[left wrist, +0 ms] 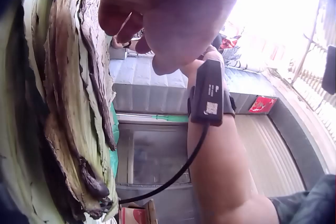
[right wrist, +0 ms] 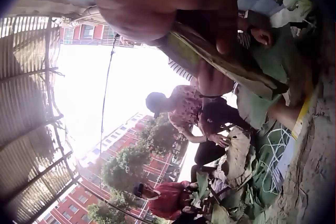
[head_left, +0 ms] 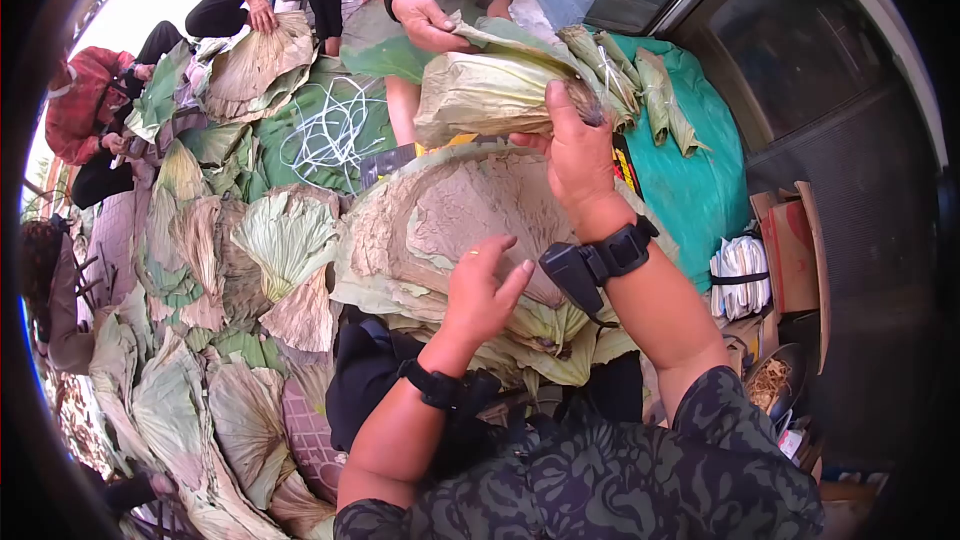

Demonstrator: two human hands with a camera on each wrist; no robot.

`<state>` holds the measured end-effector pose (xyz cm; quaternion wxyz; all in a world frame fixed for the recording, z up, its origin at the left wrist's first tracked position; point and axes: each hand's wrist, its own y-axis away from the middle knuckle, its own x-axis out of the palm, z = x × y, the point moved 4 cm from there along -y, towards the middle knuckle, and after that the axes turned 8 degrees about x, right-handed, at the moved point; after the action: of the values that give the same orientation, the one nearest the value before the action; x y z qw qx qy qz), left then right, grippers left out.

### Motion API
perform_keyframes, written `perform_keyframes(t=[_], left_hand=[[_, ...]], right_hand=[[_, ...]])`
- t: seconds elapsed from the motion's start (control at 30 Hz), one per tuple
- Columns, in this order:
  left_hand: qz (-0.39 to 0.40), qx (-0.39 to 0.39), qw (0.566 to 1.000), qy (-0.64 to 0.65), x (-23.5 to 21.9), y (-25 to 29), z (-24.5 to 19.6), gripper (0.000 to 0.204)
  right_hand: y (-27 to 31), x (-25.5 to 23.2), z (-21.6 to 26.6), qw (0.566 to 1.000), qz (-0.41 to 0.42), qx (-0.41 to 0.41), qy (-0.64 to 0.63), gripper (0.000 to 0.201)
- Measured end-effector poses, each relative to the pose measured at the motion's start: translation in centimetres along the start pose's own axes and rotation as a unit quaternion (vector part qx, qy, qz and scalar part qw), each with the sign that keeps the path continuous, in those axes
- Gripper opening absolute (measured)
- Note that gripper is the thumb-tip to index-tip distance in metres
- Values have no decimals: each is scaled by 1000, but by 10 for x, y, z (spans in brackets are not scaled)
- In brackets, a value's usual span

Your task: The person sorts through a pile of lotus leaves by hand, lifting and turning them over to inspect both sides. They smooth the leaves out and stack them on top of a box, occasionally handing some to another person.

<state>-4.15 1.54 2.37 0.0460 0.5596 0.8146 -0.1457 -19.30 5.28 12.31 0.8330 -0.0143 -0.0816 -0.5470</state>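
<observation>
My right hand [head_left: 580, 165] grips a folded bundle of dried lotus leaves [head_left: 485, 98] by its dark stem end, with the thumb across the top. In the right wrist view the folded leaf [right wrist: 231, 66] lies between that hand's thumb and fingers. My left hand [head_left: 480, 290] hovers over a broad stack of dried lotus leaves [head_left: 450, 205] at my lap, fingers spread and holding nothing. The left wrist view shows the stack's layered edge [left wrist: 79, 103] beside the left hand [left wrist: 168, 14]. Across from me, another person's hand [head_left: 428, 22] is at the bundle's far side.
Rolled, tied leaf bundles [head_left: 660, 105] lie on a green sheet [head_left: 715, 180] at right. White ties [head_left: 330, 135] are heaped beyond the stack. Loose dried leaves [head_left: 165, 390] cover the ground at left, where other people sit. A cardboard box [head_left: 795, 255] stands at right.
</observation>
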Motion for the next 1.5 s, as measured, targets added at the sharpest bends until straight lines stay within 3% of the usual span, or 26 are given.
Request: perform_keyframes(t=[0.03,0.1,0.13,0.17,0.23,0.3,0.37,0.43,0.5,0.57,0.63,0.67,0.77,0.8,0.83,0.9,0.93,0.97,1.0,1.03,1.1,1.17,1.2,1.23,1.33,1.5], left_hand=[[30,-51,992,111,5,1,1,41],[55,-39,980,188,16,3,4,46],[39,-80,916,390,22,3,3,50],[19,-122,810,573,27,4,2,55],[-63,-95,787,607,24,-3,5,47],[-108,-159,797,573,17,-1,21,41],[-112,-187,799,560,13,0,38,41],[-118,-209,801,548,12,1,38,41],[-80,-218,817,527,12,0,31,43],[-63,-198,832,515,15,-1,40,42],[-55,-182,845,499,11,-2,40,42],[-50,-176,877,445,10,-2,41,42],[-54,-176,912,368,10,-6,51,39],[-48,-219,919,323,9,-5,51,36],[-43,-262,923,278,8,-4,51,34],[-57,-250,935,244,7,-2,44,30],[-69,-235,946,211,6,-2,41,27],[-68,-237,946,210,7,0,43,27],[-67,-229,950,201,7,-1,42,26],[-65,-220,954,191,6,-1,42,27],[-64,-212,962,159,-7,-4,35,29],[-63,-204,968,128,-23,-8,37,32],[-155,-165,974,-4,-41,-10,42,35],[-244,-123,952,-137,-57,-10,44,38],[-311,-106,906,-267,-67,-13,65,39],[-226,-159,939,-203,-63,-13,77,36]], right_hand=[[20,-6,0,992,10,-7,-128,31],[59,-22,-18,967,-3,68,-247,35],[80,-30,-33,959,-13,91,-267,36],[101,-36,-47,950,-24,115,-288,38],[140,-39,-62,951,-30,160,-264,37],[159,-59,-78,949,-28,172,-261,39],[167,-81,-87,917,39,231,-322,42],[157,-93,-78,908,13,267,-323,40],[146,-109,-91,915,-52,347,-198,34],[142,-110,-93,922,-61,341,-171,25],[137,-108,-81,983,-87,143,-74,23],[139,-107,-75,994,-99,41,-26,23],[144,-111,-93,985,-149,91,-13,25],[146,-114,-93,985,-148,92,-12,25],[150,-122,-92,974,-189,108,58,31],[155,-126,-87,956,-230,128,128,37],[155,-117,-65,934,-221,1,282,42],[155,-107,-49,873,-203,-128,424,47],[150,-99,-47,857,-128,-179,467,53],[146,-96,-48,857,-128,-179,466,53],[139,-74,-69,801,48,-159,575,53],[138,-73,-99,789,89,-111,598,54],[138,-72,-113,772,131,-62,619,55],[138,-70,-112,773,135,-63,617,55],[141,-70,-107,785,124,-71,602,57],[140,-71,-108,787,118,-66,602,56]])
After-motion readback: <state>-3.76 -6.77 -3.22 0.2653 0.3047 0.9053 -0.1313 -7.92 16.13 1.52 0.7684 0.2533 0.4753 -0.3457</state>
